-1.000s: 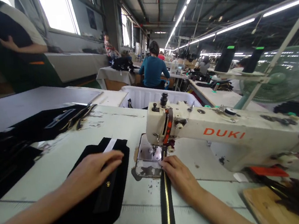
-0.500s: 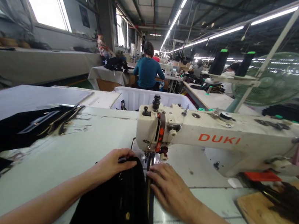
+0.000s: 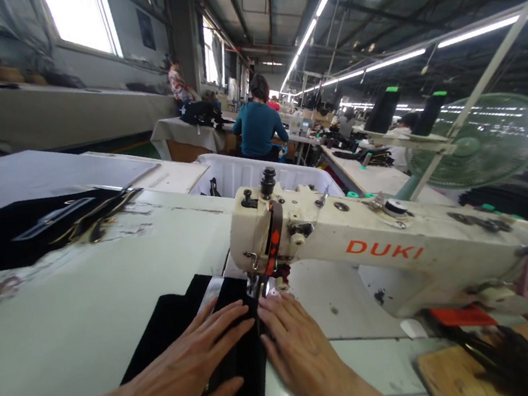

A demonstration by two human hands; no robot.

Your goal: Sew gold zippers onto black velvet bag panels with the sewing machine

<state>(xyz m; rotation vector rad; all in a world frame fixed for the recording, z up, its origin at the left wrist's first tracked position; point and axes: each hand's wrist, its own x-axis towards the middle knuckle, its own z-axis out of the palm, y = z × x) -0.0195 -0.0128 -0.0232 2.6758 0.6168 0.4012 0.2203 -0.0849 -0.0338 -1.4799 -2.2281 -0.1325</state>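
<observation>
A black fabric piece [image 3: 164, 327] lies flat on the pale table, its right edge at the presser foot [image 3: 255, 286] of a white sewing machine [image 3: 317, 230] marked DUKI. A pale strip [image 3: 212, 290] shows on the fabric's upper part. My left hand [image 3: 185, 373] rests on the cloth, fingers spread and pointing at the needle area. My right hand [image 3: 304, 346] lies flat just right of it, fingertips at the fabric's edge close to the foot. The narrow strip under the foot is mostly hidden by my fingers.
Black pieces with gold-coloured zips [image 3: 75, 221] lie on the table's left. Behind the machine stands a white bin [image 3: 260, 167]. A wooden board [image 3: 440, 370] with dark strips is at lower right. Thread cones [image 3: 382, 110] and a fan [image 3: 472, 142] stand beyond. Co-workers sit farther back.
My left hand has let go of the fabric's raised, folded edge and now lies spread on it. The fabric has been laid flat beside the foot. My right hand stays nearly in place.
</observation>
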